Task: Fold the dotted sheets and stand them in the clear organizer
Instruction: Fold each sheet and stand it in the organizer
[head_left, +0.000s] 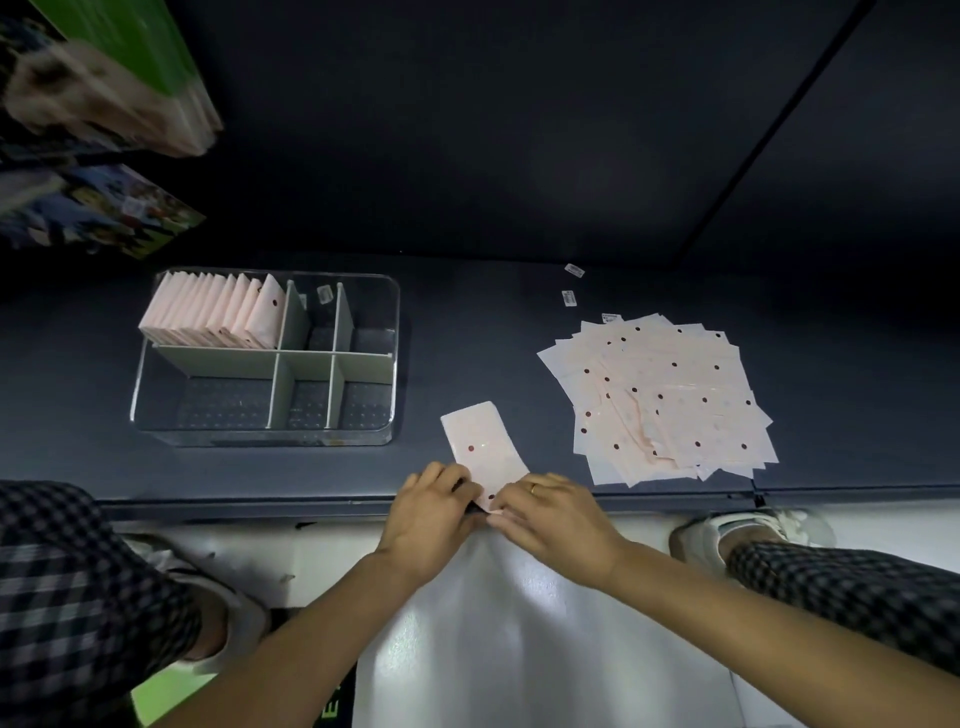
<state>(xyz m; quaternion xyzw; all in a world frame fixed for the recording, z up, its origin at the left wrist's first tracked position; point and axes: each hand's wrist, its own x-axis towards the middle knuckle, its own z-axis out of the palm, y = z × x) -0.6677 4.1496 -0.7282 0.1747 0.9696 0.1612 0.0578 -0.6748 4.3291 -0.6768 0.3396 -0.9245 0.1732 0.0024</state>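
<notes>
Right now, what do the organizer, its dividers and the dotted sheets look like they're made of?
Clear organizer: seemingly rigid acrylic or similar plastic, glossy; its walls are see-through with bright edges.
Dividers: opaque pale grey-green panels, matte, probably plastic.
Dotted sheets: thin pale pink paper or film; they lie flat and take a fold. Which one, I can't tell.

Organizer (363, 291) at 9 o'clock: clear glossy plastic with opaque matt dividers; dotted sheets (660, 400) at 3 o'clock: thin, slightly sheeny paper; table (467, 322): dark matt.

Organizer (363, 312) left, loose sheets (660, 400) right, folded sheet (483, 441) between, nearer.
</notes>
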